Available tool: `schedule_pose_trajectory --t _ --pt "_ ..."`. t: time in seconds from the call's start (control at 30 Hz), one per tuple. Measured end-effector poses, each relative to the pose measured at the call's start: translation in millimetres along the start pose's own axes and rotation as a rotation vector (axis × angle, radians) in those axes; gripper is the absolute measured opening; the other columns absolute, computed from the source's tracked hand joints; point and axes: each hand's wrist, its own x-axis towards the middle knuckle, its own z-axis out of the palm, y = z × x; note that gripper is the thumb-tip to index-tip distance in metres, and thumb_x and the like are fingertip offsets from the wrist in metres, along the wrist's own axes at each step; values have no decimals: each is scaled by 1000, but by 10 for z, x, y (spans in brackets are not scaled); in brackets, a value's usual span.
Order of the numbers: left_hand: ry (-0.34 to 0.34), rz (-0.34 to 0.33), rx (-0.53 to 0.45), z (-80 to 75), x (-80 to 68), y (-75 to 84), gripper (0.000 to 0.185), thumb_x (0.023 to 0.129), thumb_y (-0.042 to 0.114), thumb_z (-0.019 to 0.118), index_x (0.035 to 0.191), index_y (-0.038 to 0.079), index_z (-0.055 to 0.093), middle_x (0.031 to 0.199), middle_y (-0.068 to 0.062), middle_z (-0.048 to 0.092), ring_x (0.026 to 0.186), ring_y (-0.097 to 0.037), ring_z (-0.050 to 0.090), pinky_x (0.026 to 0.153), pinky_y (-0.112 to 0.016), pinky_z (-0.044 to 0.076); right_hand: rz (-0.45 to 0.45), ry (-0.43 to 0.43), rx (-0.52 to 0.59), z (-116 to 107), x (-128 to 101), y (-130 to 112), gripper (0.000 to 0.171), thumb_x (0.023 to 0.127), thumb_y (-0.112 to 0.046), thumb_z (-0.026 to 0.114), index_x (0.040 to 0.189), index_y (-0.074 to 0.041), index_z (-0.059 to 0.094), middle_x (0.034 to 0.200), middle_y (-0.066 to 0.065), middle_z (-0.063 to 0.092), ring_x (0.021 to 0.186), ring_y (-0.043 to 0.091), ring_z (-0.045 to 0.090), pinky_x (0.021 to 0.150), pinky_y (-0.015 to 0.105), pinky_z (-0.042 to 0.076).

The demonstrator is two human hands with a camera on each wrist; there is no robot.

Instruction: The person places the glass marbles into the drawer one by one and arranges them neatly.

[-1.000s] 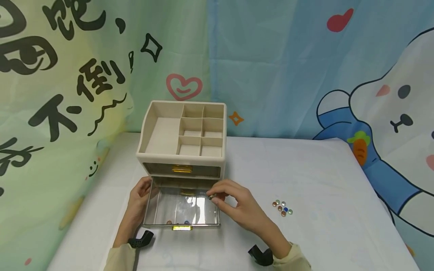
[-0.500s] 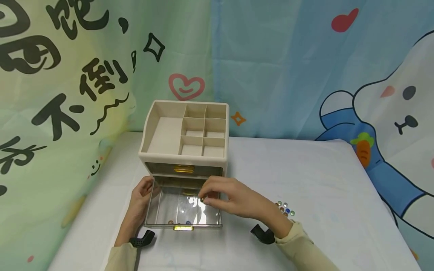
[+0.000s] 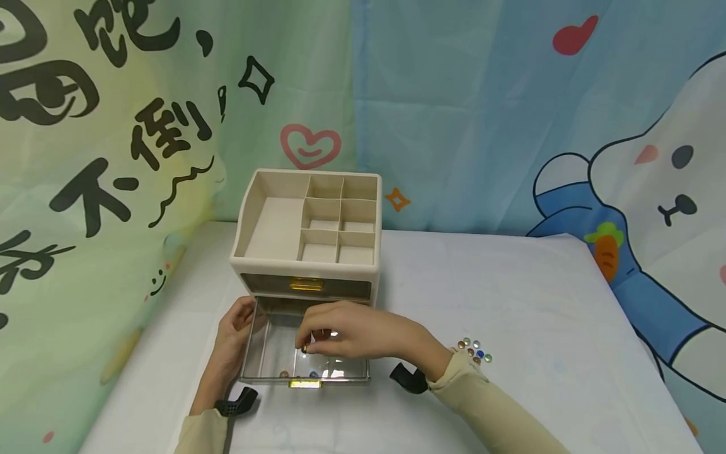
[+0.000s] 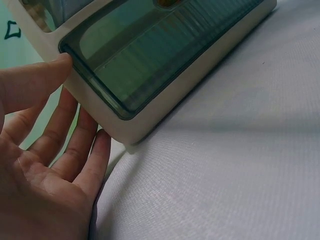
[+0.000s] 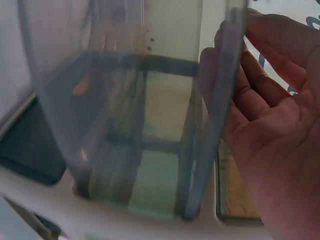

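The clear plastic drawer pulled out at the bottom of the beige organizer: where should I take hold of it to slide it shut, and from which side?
Probably by the gold handle centred on the front wall of the clear plastic drawer, coming from the near side. The right hand is over its inside with a small bead pinched; the left hand rests on its left wall.

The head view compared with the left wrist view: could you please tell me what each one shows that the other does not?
Only the head view shows the right hand over the open clear drawer, the organiser's top compartments and the loose glass beads on the table. Only the left wrist view shows the tinted panel close up. Both show the left hand touching the organiser's corner.
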Motion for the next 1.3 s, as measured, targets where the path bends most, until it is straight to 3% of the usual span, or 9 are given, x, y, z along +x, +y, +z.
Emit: schedule_pose_trajectory --t 0.27,0.67,1.3 --pt "-4 10 -13 -14 -10 -6 36 96 -10 62 126 10 61 119 12 70 111 -2 67 95 -17 51 21 -67 79 140 243 58 14 105 -18 63 116 -16 71 111 -5 70 91 -4 57 83 11 51" --pt "-15 -23 -27 -23 -8 -4 36 97 -8 61 127 12 60 122 12 69 114 -3 67 95 -18 52 64 -141 80 207 436 57 11 102 -16 67 111 -12 73 101 -4 74 83 -6 58 76 10 50" --pt "-12 -3 -34 -4 5 -8 35 96 -9 62 125 10 61 121 12 70 114 -3 67 97 -17 52 48 -286 -41 339 520 141 7 100 -16 71 104 -13 74 93 -7 74 76 -7 56 72 7 46"
